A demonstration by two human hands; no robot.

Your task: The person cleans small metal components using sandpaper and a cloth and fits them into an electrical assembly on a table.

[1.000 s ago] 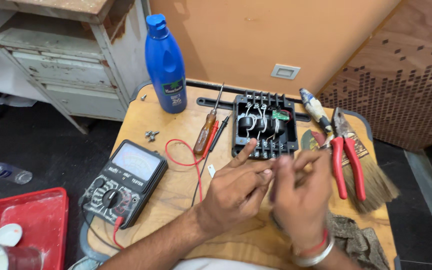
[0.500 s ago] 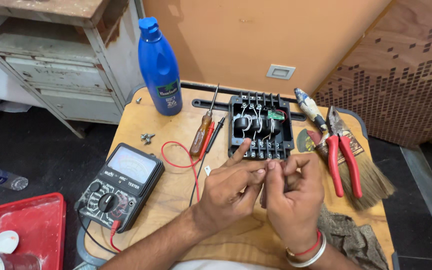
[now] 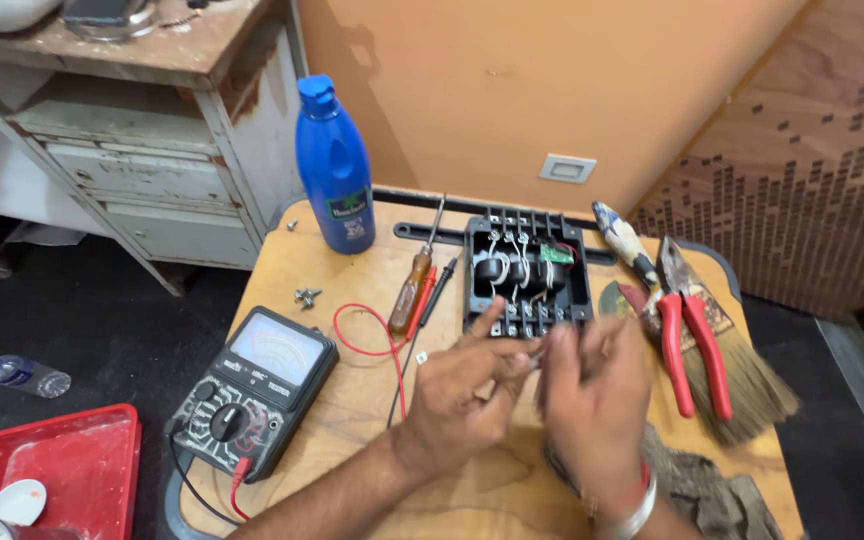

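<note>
- While both hands meet over the round wooden table (image 3: 352, 420), the left hand (image 3: 467, 390) has its fingers curled together at the tips, its forefinger stretched out to the near edge of the one black terminal box (image 3: 527, 272).
- Blurred by motion, the right hand (image 3: 592, 395) sits just beside the left, fingers bent inward; whether either hand pinches something small between the fingertips I cannot tell.
- One black terminal box lies just beyond the hands, near the middle of the table, with white wires and round black parts inside it.
- One screwdriver with an amber handle (image 3: 414, 285) lies left of the box, beside two probe leads, one red (image 3: 372, 340) and one black (image 3: 422, 330).
- One black meter (image 3: 252, 392) with a dial rests at the table's left edge.
- One blue plastic bottle (image 3: 335, 170) stands upright at the far left of the table.
- One pair of red-handled pliers (image 3: 690, 340) lies to the right, on top of one small brush (image 3: 722, 370).
- A few loose screws (image 3: 306, 296) lie near the meter.
- One red tray (image 3: 52, 465) sits on the floor at the left, and one clear bottle (image 3: 24, 375) lies near it.
</note>
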